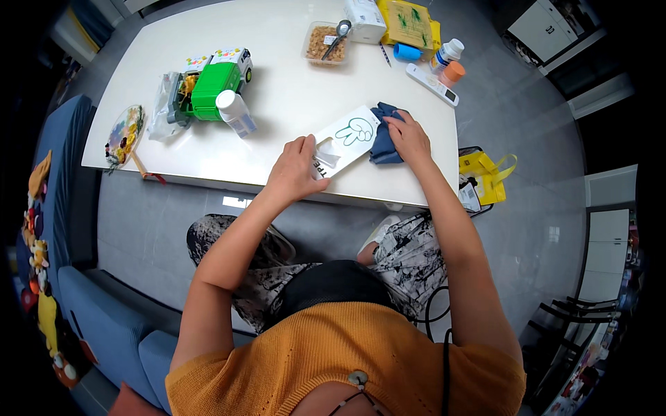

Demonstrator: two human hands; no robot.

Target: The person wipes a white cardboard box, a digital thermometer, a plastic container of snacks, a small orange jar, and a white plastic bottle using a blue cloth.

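A flat white package [359, 133] lies slanted on the table, with a line drawing of a hand on it and a cutout near its left end. My left hand [295, 168] grips that left end, thumb at the near edge and fingers along the far edge. A folded dark blue cloth [386, 148] rests against the package's right end, partly under it or touching it; I cannot tell which. My right hand [409, 139] is closed on the cloth with bent fingers, covering part of it.
On the white table [277, 76] stand a green toy truck [215, 90], a white bottle [236, 112], a food tub with a spoon [323, 43], a white remote [433, 84], an orange-capped bottle [453, 73] and a blue cup [407, 53]. A yellow bag [491, 177] hangs beyond the right edge.
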